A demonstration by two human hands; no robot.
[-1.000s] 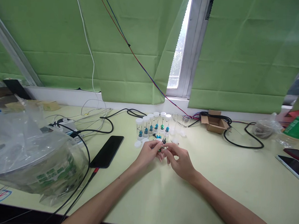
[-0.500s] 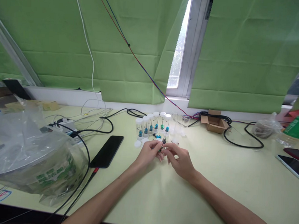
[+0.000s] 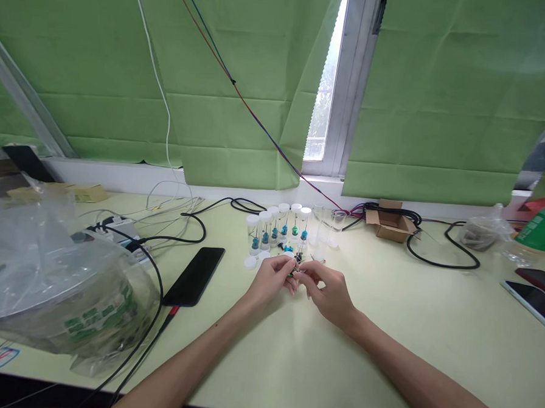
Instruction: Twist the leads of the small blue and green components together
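Note:
My left hand [image 3: 271, 280] and my right hand [image 3: 327, 289] meet at the middle of the pale green table [image 3: 384, 331], fingertips pinched together on a small dark and green part [image 3: 293, 273] that is too small to name. Just behind them stands a row of several clear capped vials [image 3: 278, 228] with blue and green pieces inside. Two white caps [image 3: 250, 262] and a few small loose parts [image 3: 292, 251] lie between the vials and my fingers. Empty clear vials [image 3: 328, 228] stand to the right of the row.
A black phone [image 3: 194, 275] lies left of my hands, among black and white cables [image 3: 170, 235]. A large clear plastic bag [image 3: 44, 277] fills the left. A small cardboard box [image 3: 388, 221], a coiled black cable [image 3: 438, 252], a bottle [image 3: 533, 236] and another phone [image 3: 536, 300] lie right.

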